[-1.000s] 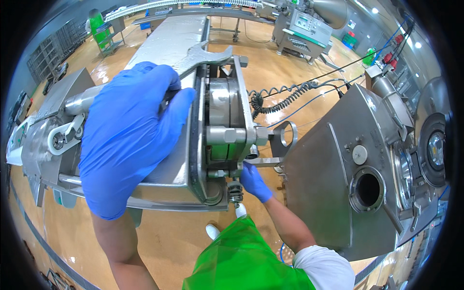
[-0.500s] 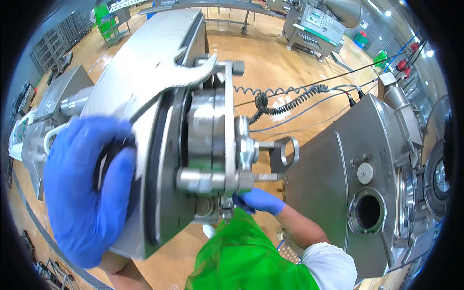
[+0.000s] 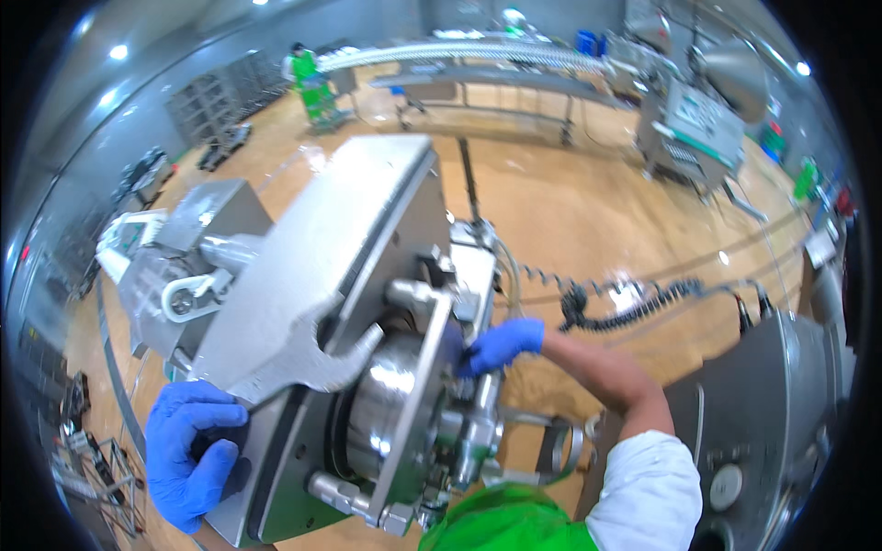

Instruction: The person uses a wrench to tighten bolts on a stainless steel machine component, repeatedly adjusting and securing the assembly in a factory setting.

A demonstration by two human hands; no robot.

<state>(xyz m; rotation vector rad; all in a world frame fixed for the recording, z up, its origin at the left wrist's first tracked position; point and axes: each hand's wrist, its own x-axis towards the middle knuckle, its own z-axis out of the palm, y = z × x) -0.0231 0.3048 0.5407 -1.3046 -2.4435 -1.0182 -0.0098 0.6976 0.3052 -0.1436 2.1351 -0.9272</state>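
Fork-headed metal wrench (image 3: 296, 361) extends over smooth, flat steel housing (image 3: 335, 207).

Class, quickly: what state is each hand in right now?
Left hand: closed, apparently holding the open-end wrench.
Right hand: partly hidden beside the metal bar; grip cannot be told.

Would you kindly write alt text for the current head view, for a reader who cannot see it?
A person's blue-gloved left hand curls at the lower end of a large open-ended wrench over a steel machine housing, while the blue-gloved right hand is at a metal plate beside a shiny cylinder. Behind, a long conveyor crosses a tan floor.
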